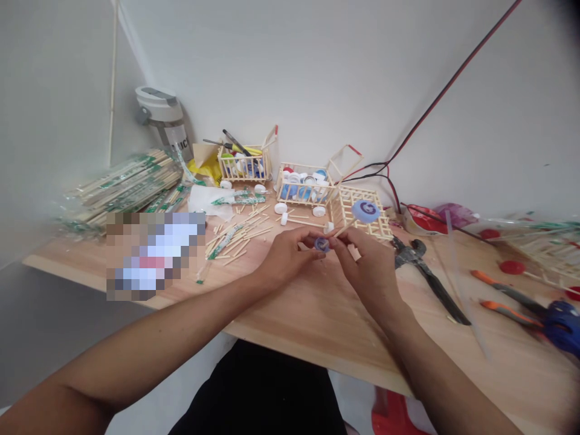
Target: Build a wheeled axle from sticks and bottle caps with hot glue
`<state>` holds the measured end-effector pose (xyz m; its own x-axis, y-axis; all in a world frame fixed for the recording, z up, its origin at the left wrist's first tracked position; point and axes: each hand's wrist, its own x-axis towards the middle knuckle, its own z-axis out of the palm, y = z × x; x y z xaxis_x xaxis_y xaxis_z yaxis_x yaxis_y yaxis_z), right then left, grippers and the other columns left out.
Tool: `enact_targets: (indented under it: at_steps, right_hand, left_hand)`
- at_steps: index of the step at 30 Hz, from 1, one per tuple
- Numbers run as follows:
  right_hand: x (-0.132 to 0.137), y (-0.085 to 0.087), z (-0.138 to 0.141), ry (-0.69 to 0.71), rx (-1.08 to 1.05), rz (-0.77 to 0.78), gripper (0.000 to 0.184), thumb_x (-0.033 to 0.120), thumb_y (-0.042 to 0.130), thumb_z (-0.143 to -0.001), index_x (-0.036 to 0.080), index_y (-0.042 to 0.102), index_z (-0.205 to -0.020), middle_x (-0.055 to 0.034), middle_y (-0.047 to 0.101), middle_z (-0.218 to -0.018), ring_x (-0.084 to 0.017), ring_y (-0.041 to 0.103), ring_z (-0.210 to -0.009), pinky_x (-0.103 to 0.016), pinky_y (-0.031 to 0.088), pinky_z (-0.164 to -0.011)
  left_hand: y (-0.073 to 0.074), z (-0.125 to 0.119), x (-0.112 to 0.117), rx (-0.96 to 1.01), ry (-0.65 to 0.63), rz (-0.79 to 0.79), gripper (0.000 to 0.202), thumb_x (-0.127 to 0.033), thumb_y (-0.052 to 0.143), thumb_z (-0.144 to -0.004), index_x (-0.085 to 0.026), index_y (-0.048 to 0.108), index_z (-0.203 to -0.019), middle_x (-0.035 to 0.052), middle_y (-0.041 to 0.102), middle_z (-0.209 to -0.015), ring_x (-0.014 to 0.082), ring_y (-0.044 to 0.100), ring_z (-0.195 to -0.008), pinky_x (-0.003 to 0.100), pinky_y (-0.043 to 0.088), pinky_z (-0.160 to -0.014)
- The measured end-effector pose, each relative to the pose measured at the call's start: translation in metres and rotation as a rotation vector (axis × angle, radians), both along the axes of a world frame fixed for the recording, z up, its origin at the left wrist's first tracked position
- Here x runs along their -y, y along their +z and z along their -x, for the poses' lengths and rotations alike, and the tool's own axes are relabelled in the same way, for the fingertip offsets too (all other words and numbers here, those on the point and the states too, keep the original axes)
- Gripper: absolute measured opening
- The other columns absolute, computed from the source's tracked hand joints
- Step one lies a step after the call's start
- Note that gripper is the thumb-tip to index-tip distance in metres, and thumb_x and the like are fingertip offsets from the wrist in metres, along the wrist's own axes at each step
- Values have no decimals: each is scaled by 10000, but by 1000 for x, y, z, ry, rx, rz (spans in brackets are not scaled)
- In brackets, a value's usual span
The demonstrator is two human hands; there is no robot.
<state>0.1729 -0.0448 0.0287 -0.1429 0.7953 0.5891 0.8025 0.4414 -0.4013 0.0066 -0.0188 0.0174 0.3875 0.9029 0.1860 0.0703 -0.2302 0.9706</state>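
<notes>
1. Head view: the left hand (287,257) pinches a small blue cap (322,244) between thumb and forefinger, apparently to steady it.
2. The right hand (369,260) grips a thin wooden stick (344,229) close to that cap, thumb and fingertips closed on it; so short a hold probably gives finer control. Whether the stick enters the cap or only meets it cannot be told.
3. Above the right fingers, at the stick's other end, is another blue cap (365,211). Its dark curled mark resembles a G but is not surely readable.
4. Beyond the fingertips stands a wheeled cart (332,181) filled with caps; farther off, beyond the left fingers, a second cart (267,164) carries caps and pens, seemingly serving as a holder.
5. Loose sticks (242,238) lie left of the left fingers, presumably for easy reach. Right of the right fingers, pliers (437,287) point their handles toward the person, which would suit a quick pick-up.
6. Far beyond the left fingers, a tumbler (170,121) shows "UC" and perhaps a K. Green print on the wrapped sticks (131,181) is too small to read.
</notes>
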Motion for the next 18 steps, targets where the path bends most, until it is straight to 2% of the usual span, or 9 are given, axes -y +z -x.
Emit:
enact_targets:
  at_steps: [5, 12, 18]
  right_hand:
    - [1, 1, 0, -3, 0, -9, 158, 253, 554, -897, 190, 627, -771, -34, 696, -772, -177, 619, -698, -301, 419, -669]
    - [2, 3, 0, -1, 8, 45, 160, 250, 542, -898, 194, 626, -774, -37, 715, -803, -182, 641, -710, -301, 427, -668]
    - [3, 6, 0, -8, 22, 58, 159, 247, 542, -894, 198, 630, -771, -30, 712, -774, -182, 638, -706, -297, 418, -668]
  left_hand:
    - [1, 1, -1, -13, 0, -37, 269, -121, 683, -741, -185, 724, -999, 24, 709, -916, 147, 612, -840, 247, 436, -697]
    - [1, -1, 0, -4, 7, 46, 268, -142, 705, -725, -161, 726, -991, 40, 724, -909, 143, 615, -784, 260, 449, -703]
    - [-5, -2, -2, 99, -48, 105, 289, -152, 706, -719, -141, 713, -1008, 69, 718, -952, 165, 634, -844, 285, 483, -772]
